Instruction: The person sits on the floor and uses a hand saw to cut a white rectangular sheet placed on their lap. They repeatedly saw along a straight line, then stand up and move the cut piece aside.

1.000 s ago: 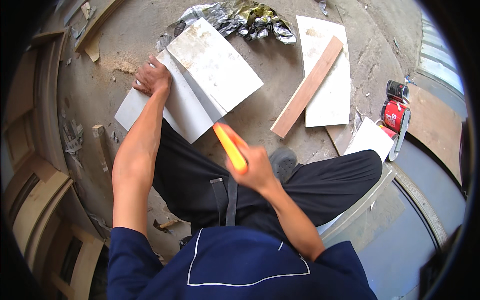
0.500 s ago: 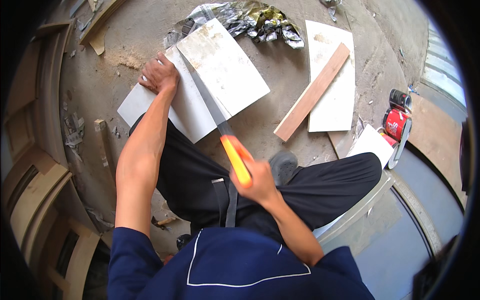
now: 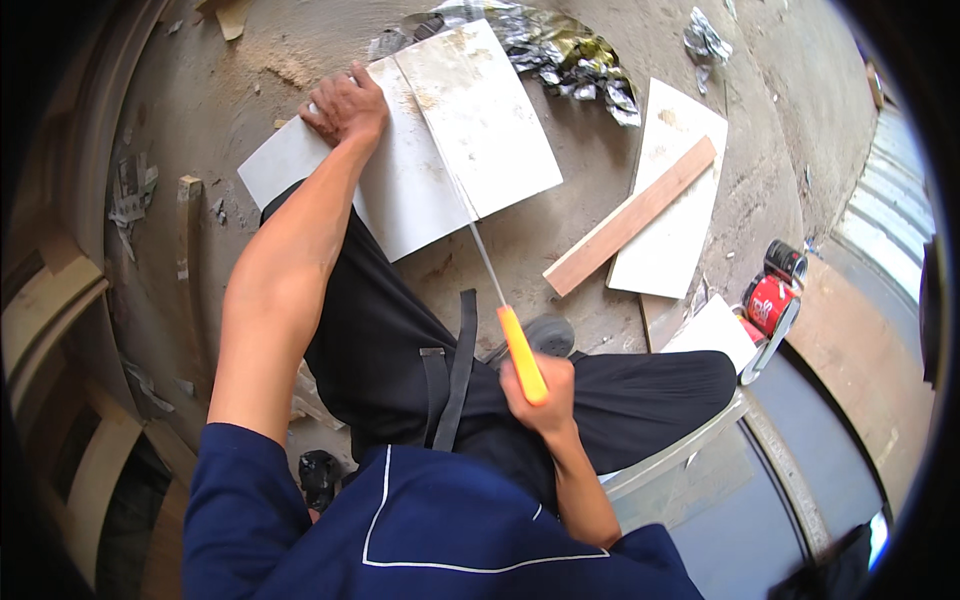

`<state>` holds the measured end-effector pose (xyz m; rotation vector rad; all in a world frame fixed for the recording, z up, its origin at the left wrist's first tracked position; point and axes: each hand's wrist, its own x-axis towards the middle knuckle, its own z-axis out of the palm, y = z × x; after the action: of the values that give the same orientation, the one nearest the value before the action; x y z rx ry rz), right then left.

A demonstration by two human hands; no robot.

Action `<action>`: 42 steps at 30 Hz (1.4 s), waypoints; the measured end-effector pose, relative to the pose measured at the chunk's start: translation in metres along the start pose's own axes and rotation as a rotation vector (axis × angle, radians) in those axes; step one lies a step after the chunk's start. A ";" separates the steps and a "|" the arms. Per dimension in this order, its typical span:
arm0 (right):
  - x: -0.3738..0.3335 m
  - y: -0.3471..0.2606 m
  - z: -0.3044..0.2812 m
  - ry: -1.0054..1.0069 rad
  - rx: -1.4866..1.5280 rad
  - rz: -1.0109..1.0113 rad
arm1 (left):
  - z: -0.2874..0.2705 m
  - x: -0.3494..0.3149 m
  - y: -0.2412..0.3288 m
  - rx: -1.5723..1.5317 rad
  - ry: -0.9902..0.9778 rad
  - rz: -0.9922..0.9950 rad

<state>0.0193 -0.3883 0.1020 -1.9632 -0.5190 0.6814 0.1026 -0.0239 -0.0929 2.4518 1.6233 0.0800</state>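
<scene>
A white board (image 3: pixel 490 120), brown-stained toward one o'clock, lies at eleven o'clock, crossed by a thin slit; a yellow-handled saw (image 3: pixel 508 318), its handle toward five, points its narrow grey blade toward eleven, meeting the slit's five-o'clock end

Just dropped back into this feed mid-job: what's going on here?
A person's right hand grips the orange handle of a saw, its blade reaching the near edge of a white board. The left hand rests at the board's far left edge. A narrow line runs across the board from where the blade meets it; whether it goes right through, I can't tell. To the right, a brown wooden strip lies across another white board.
</scene>
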 end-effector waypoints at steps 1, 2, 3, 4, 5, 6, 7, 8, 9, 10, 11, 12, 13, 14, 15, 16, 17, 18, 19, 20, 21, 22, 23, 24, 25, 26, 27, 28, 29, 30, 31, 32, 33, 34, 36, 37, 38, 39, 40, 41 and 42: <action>-0.005 0.003 -0.009 -0.012 -0.007 0.046 | -0.001 0.000 -0.002 0.005 -0.007 0.002; -0.004 0.005 -0.014 -0.024 -0.014 0.091 | -0.002 0.001 -0.003 -0.009 -0.011 0.003; 0.008 -0.001 -0.012 -0.024 -0.012 0.124 | -0.002 0.001 -0.004 -0.026 -0.026 0.007; 0.029 -0.002 -0.007 -0.023 -0.009 0.152 | -0.001 0.001 -0.004 -0.043 -0.034 0.010; 0.047 0.002 0.001 -0.037 -0.039 0.111 | 0.001 0.003 -0.004 -0.053 -0.026 0.012; 0.063 0.000 0.009 -0.050 -0.040 0.095 | 0.001 0.003 -0.002 -0.063 -0.024 0.011; 0.068 0.001 0.015 -0.032 -0.034 0.084 | 0.001 0.003 0.000 -0.068 -0.020 0.009; 0.070 0.002 0.018 -0.013 -0.028 0.074 | 0.000 0.002 0.001 -0.074 -0.016 0.009; 0.069 0.001 0.017 -0.022 -0.025 0.098 | 0.002 0.000 -0.002 -0.018 0.042 0.007; 0.064 -0.001 0.015 -0.032 -0.022 0.122 | 0.004 -0.002 -0.004 -0.023 0.052 0.023; 0.058 -0.004 0.012 -0.041 -0.020 0.146 | 0.006 -0.003 -0.004 -0.029 0.061 0.038; 0.046 -0.013 0.010 -0.037 -0.030 0.149 | 0.006 -0.004 -0.004 -0.035 0.068 0.061; 0.031 -0.024 0.004 -0.035 -0.044 0.151 | 0.006 -0.005 -0.005 -0.010 0.096 0.070; 0.023 -0.030 -0.003 -0.027 -0.062 0.148 | 0.006 -0.003 -0.001 -0.026 0.104 0.080; 0.015 -0.033 -0.006 -0.029 -0.065 0.173 | 0.005 -0.005 -0.001 -0.037 0.104 0.089; 0.009 -0.036 -0.008 -0.030 -0.068 0.199 | 0.005 -0.007 -0.002 -0.048 0.103 0.099; 0.006 -0.038 -0.008 -0.031 -0.071 0.225 | 0.009 -0.008 -0.005 -0.046 0.134 0.097; 0.013 -0.035 0.000 -0.022 -0.054 0.198 | 0.010 -0.005 -0.003 -0.055 0.144 0.105; 0.028 -0.028 0.013 -0.014 -0.038 0.179 | 0.011 -0.005 -0.003 -0.062 0.145 0.114; 0.047 -0.024 0.026 -0.020 -0.044 0.174 | 0.012 -0.008 -0.006 -0.064 0.143 0.116; 0.069 -0.025 0.037 -0.047 -0.113 0.168 | 0.010 -0.006 -0.002 -0.057 0.128 0.103; 0.078 -0.027 0.045 -0.005 -0.073 0.172 | 0.008 -0.005 -0.001 -0.042 0.112 0.085; 0.080 -0.028 0.042 0.029 -0.043 0.169 | 0.008 -0.004 0.000 -0.027 0.096 0.067; 0.080 -0.031 0.037 0.060 -0.017 0.171 | 0.011 -0.006 -0.003 -0.035 0.112 0.068; 0.081 -0.034 0.030 0.020 -0.044 0.242 | 0.012 -0.005 -0.006 -0.040 0.136 0.068; 0.068 -0.046 0.024 -0.012 -0.063 0.243 | 0.014 -0.006 -0.009 -0.044 0.160 0.069; 0.049 -0.061 0.017 -0.027 -0.083 0.232 | 0.012 0.000 -0.006 -0.040 0.176 0.080; 0.030 -0.070 0.011 -0.003 -0.091 0.139 | 0.012 -0.002 -0.004 -0.033 0.180 0.089; 0.014 -0.078 0.005 0.012 -0.061 0.241 | 0.012 -0.005 -0.004 -0.022 0.183 0.095; 0.015 -0.079 0.004 0.014 -0.038 0.259 | 0.012 -0.006 -0.004 -0.033 0.162 0.096; 0.017 -0.080 0.001 0.016 -0.014 0.276 | 0.011 -0.007 -0.006 -0.043 0.142 0.098; 0.021 -0.079 0.001 0.030 0.009 0.290 | 0.010 -0.004 -0.002 -0.061 0.124 0.109; 0.034 -0.067 0.009 0.015 -0.032 0.203 | 0.009 -0.004 -0.003 -0.053 0.132 0.099; 0.060 -0.058 0.021 -0.016 -0.069 0.266 | 0.007 -0.001 -0.004 -0.046 0.140 0.090; 0.089 -0.060 0.037 -0.023 -0.039 0.277 | 0.007 -0.003 -0.001 -0.043 0.128 0.075; 0.089 -0.060 0.035 0.006 -0.045 0.252 | 0.007 -0.003 0.001 -0.037 0.116 0.068; 0.089 -0.061 0.033 0.035 -0.051 0.228 | 0.008 -0.003 0.003 -0.031 0.104 0.061; 0.074 -0.064 0.027 0.005 -0.076 0.252 | 0.009 -0.011 -0.004 -0.020 0.089 0.055; 0.059 -0.067 0.019 -0.016 -0.092 0.243 | 0.007 -0.002 -0.005 -0.016 0.108 0.054; 0.042 -0.072 0.010 -0.024 -0.114 0.242 | 0.005 0.003 -0.001 -0.021 0.119 0.062; 0.025 -0.076 0.006 0.016 -0.107 0.211 | 0.006 -0.001 -0.003 -0.015 0.109 0.064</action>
<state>0.0282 -0.3347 0.1613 -2.1425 -0.3466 0.7818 0.1006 -0.0244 -0.0996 2.5287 1.5799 0.2384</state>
